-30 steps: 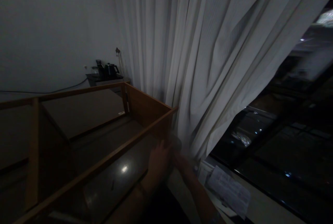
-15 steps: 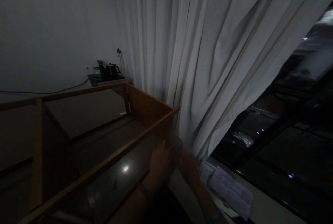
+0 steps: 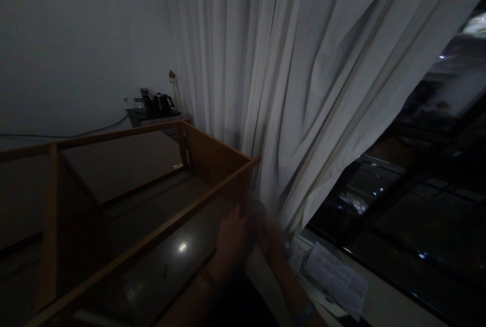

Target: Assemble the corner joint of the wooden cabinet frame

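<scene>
Dim light and motion blur hide much of both hands. My left hand (image 3: 232, 230) is at the near right corner of a wooden frame (image 3: 182, 213), close to its end panel; how its fingers are bent does not show. Just to its right, my right hand (image 3: 270, 240) is smeared, its fingers seemingly closed. A hazy greyish shape (image 3: 258, 207) shows at the fingertips, between the hands and the curtain, too blurred to name. The frame has wooden rails, a divider (image 3: 49, 226) and a dark, shiny panel (image 3: 182, 261) reflecting a light.
A long pale curtain (image 3: 266, 64) hangs right behind the frame's end. To the right are a dark window (image 3: 417, 205) and a sill with printed paper (image 3: 336, 276). At the back, a black kettle (image 3: 162, 103) stands on a small table (image 3: 152, 119), and a cable (image 3: 76, 135) runs along the wall.
My right hand has shifted slightly left, towards the left hand, and stays blurred. The left hand keeps nearly the same place by the frame's corner. The view has moved a little.
</scene>
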`<state>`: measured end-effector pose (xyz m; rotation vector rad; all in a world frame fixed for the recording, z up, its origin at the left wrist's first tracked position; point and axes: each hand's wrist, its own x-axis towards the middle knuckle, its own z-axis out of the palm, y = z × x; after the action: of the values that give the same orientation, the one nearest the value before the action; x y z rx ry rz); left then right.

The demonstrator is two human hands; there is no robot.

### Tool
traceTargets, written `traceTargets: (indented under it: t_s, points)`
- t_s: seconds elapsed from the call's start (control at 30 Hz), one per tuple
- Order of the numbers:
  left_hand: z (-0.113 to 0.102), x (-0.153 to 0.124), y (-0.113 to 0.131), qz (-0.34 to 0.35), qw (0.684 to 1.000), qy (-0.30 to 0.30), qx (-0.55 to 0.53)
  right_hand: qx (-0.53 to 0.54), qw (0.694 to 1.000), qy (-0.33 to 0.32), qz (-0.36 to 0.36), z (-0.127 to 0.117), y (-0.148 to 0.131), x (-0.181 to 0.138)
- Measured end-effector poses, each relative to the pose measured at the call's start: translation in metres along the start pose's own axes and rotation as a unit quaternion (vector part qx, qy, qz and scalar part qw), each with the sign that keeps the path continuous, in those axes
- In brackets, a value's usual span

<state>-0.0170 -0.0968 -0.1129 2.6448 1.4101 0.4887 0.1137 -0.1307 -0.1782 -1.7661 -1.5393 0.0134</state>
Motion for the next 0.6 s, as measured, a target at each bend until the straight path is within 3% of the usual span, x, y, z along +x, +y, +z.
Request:
traceTargets:
  t_s: [0.13,0.37,0.6]
  points:
    - [0.000,0.001,0.000,-0.010,1.000,-0.008,0.004,0.157,0.985,-0.010,0.078,-0.002,-0.007,0.003]
    - [0.001,0.000,-0.001,-0.007,1.000,-0.006,0.004,0.207,0.974,0.008,0.094,-0.002,-0.012,-0.003]
    - [0.005,0.001,-0.002,-0.011,1.000,0.000,0.007,0.348,0.918,0.017,0.187,0.004,-0.014,-0.005]
